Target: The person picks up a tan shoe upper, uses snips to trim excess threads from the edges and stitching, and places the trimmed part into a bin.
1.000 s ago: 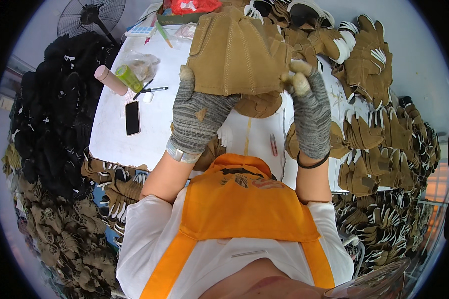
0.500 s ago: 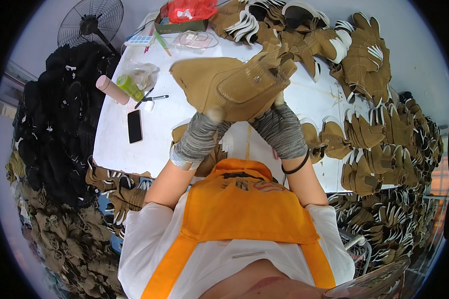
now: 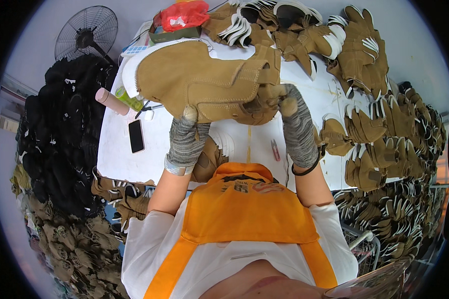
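A brown suede-like boot upper (image 3: pixel 204 79) with stitched straps is held up above the white table (image 3: pixel 157 162). Its rounded white-edged end points left. My left hand (image 3: pixel 188 134), in a grey fingerless glove, grips the lower edge with the thumb in front; its other fingers are hidden behind the upper. At the right end, my right hand (image 3: pixel 298 122), gloved alike, is closed on the strap area. Below, on the table, lies another brown upper (image 3: pixel 208 163) with white edges, partly covered by my left hand and the orange apron (image 3: pixel 249 209). Small red-handled thread snips (image 3: pixel 275 150) lie between my forearms.
A phone (image 3: pixel 136 136), a pink bottle (image 3: pixel 112 102) and a green cup (image 3: pixel 129 99) stand or lie at the left. Rows of brown uppers (image 3: pixel 366 124) fill the right side. Black items (image 3: pixel 55 134) are piled beyond the left edge, below a fan (image 3: pixel 87 37).
The upper has been turned and shifted left, showing its strapped side and white-edged end. My hands have moved apart, the right one outward. The snips have come into sight.
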Available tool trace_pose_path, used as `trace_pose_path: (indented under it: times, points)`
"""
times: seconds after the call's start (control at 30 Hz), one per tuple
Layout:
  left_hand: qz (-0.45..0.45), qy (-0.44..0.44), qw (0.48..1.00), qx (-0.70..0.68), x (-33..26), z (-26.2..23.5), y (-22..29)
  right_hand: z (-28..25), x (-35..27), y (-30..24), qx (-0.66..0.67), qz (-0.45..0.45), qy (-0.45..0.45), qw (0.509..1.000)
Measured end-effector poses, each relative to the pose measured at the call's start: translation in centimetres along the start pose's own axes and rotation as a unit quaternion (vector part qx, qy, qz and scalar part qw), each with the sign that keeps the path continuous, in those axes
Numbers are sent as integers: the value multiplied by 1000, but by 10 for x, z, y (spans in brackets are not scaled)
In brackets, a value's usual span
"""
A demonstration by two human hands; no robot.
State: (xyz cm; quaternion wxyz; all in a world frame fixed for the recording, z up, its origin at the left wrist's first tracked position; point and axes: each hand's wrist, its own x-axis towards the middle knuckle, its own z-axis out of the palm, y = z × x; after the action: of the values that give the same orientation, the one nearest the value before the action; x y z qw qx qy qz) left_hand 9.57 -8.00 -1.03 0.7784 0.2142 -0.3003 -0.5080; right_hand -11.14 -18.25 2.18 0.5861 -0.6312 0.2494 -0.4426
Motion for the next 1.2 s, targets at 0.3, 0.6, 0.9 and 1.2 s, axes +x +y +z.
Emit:
trace_pose_path:
  times: [0.3,0.6,0.9,1.2]
  points:
    - [-49,14,985,-166,3,3,-7,30,-7,-28,41,48,-38,997]
    - [-68,-11,961,-267,9,7,-11,32,-6,-26,163,46,-106,980]
    - [-51,20,973,-226,4,6,-4,37,-2,-40,-45,-140,75,986]
    - [-24,62,993,-101,-3,3,-2,6,6,-67,-431,-311,-56,845]
